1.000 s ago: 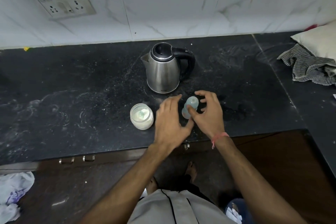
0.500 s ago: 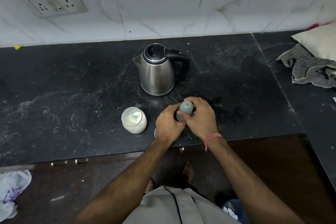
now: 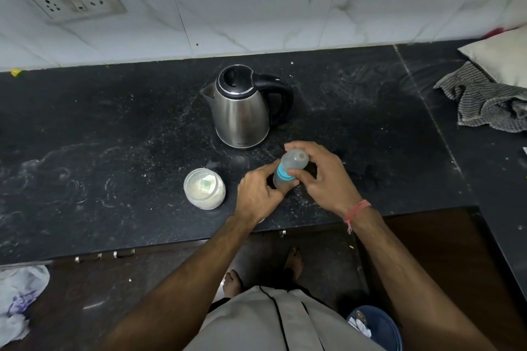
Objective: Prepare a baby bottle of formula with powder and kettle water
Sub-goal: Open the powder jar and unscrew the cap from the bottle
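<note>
Both hands have closed in since a second ago, when they only hovered open around the baby bottle (image 3: 288,172); now the left hand (image 3: 258,196) grips its lower body and the right hand (image 3: 322,177) curls round the cap (image 3: 295,159) above the blue collar, so uncapping seems underway; the bottle stands between the kettle (image 3: 242,111) and the counter edge (image 3: 171,239), with the powder jar (image 3: 204,192) just beside it.
</note>
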